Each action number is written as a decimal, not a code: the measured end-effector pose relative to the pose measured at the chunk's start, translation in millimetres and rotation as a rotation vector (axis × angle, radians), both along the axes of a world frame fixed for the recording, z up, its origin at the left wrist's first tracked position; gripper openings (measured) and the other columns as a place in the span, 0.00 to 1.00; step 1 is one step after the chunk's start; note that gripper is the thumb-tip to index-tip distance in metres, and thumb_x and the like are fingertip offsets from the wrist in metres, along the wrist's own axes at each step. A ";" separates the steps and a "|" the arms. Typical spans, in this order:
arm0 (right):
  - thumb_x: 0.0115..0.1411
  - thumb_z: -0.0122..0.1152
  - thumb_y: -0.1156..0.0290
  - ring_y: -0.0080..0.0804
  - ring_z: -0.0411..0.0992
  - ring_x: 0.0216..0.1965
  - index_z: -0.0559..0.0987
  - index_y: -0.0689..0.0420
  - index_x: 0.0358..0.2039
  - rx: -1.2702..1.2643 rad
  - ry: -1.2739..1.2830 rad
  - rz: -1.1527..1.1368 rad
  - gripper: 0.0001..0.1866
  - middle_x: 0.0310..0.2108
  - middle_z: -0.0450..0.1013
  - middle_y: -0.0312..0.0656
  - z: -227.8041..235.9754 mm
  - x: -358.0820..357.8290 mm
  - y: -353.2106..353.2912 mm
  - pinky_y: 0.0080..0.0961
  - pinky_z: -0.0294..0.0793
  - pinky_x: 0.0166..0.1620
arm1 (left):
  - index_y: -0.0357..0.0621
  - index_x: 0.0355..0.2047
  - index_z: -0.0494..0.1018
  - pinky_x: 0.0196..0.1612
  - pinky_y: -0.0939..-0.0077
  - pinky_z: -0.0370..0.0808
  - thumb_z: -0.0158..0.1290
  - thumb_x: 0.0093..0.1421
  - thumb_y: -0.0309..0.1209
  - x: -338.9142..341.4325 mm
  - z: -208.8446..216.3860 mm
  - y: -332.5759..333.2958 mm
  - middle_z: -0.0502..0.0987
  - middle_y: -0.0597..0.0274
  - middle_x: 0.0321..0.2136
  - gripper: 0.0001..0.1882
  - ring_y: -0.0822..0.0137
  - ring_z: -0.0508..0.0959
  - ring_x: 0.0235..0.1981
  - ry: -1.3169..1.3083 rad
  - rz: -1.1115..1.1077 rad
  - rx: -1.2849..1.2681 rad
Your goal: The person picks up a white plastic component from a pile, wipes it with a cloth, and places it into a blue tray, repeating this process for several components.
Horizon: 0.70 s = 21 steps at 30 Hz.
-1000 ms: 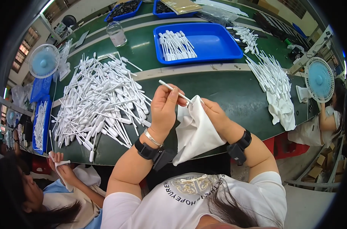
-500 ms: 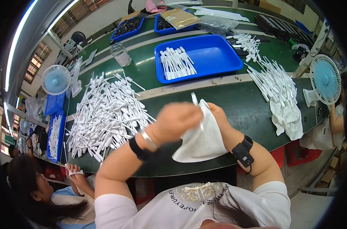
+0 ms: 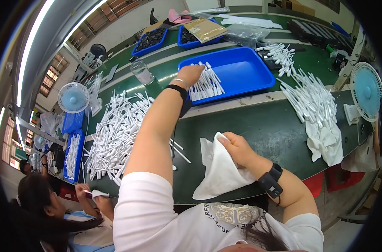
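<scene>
My left hand [image 3: 189,74] reaches out over the left part of a blue tray [image 3: 245,86]. Its fingers curl down at a row of thin white sticks [image 3: 208,84] with thicker ends, which lie side by side in the tray. Whatever the fingertips pinch is hidden among the sticks. Close to the table's front edge, my right hand [image 3: 238,150] grips a white cloth [image 3: 222,174], thumb on top, the rest of the cloth hanging loosely toward me. A large loose heap of the same white sticks [image 3: 115,134] lies to the left, partly behind my left forearm.
At the right, a bundle of white sticks [image 3: 312,98] lies by a crumpled white cloth [image 3: 325,143], near a small fan [image 3: 366,90]. A clear jar [image 3: 142,73] stands left of the tray. Blue trays of black parts [image 3: 150,42] sit at the back. A co-worker [image 3: 44,201] sits at lower left.
My left hand has left the cloth, where it had a white stick, and moved forward to the tray. My right hand still has the cloth, now hanging more open.
</scene>
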State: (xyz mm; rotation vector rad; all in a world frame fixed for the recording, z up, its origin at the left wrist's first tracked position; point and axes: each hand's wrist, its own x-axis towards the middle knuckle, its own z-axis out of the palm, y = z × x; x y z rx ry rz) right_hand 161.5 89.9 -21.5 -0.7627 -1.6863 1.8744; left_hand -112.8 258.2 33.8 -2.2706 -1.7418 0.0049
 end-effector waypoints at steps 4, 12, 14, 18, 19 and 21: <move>0.61 0.47 0.63 0.21 0.67 0.30 0.73 0.62 0.38 -0.001 0.001 0.015 0.14 0.28 0.71 0.37 2.1 -3.4 -3.0 0.21 0.67 0.35 | 0.49 0.42 0.72 0.41 0.64 0.72 0.45 0.52 0.25 -66.1 24.2 -13.3 0.76 0.54 0.36 0.16 0.53 0.75 0.38 -0.023 0.167 -0.170; 0.61 0.47 0.63 0.19 0.66 0.29 0.73 0.61 0.38 -0.056 0.011 -0.001 0.14 0.27 0.71 0.36 3.3 -3.6 1.8 0.19 0.66 0.33 | 0.51 0.42 0.72 0.43 0.64 0.71 0.49 0.49 0.24 -150.2 2.8 -93.7 0.75 0.52 0.38 0.18 0.52 0.74 0.41 0.075 0.422 -0.434; 0.61 0.47 0.63 0.19 0.66 0.28 0.73 0.61 0.38 -0.037 0.010 -0.009 0.14 0.27 0.71 0.35 2.9 -4.5 0.8 0.18 0.66 0.33 | 0.51 0.43 0.72 0.44 0.63 0.71 0.49 0.48 0.23 -152.9 -2.8 -102.3 0.75 0.52 0.39 0.19 0.52 0.74 0.43 0.050 0.418 -0.425; 0.61 0.47 0.63 0.18 0.66 0.28 0.73 0.61 0.38 -0.058 0.010 -0.015 0.14 0.27 0.71 0.34 5.1 -2.6 0.7 0.17 0.66 0.32 | 0.51 0.42 0.72 0.44 0.63 0.72 0.50 0.48 0.23 -136.8 0.1 -103.5 0.75 0.52 0.38 0.18 0.52 0.74 0.42 0.052 0.415 -0.428; 0.62 0.47 0.63 0.17 0.66 0.28 0.73 0.61 0.37 -0.074 0.016 -0.012 0.14 0.27 0.71 0.34 6.0 -2.3 0.2 0.17 0.66 0.32 | 0.51 0.41 0.72 0.43 0.63 0.72 0.50 0.48 0.24 -133.8 0.7 -104.8 0.75 0.52 0.38 0.18 0.52 0.74 0.42 0.078 0.415 -0.440; 0.62 0.47 0.63 0.17 0.66 0.28 0.73 0.61 0.38 -0.075 0.017 -0.012 0.14 0.27 0.71 0.34 8.0 -3.1 -1.1 0.17 0.66 0.32 | 0.51 0.40 0.73 0.43 0.62 0.72 0.50 0.48 0.24 -127.7 3.0 -107.8 0.76 0.53 0.36 0.17 0.52 0.74 0.41 0.133 0.413 -0.462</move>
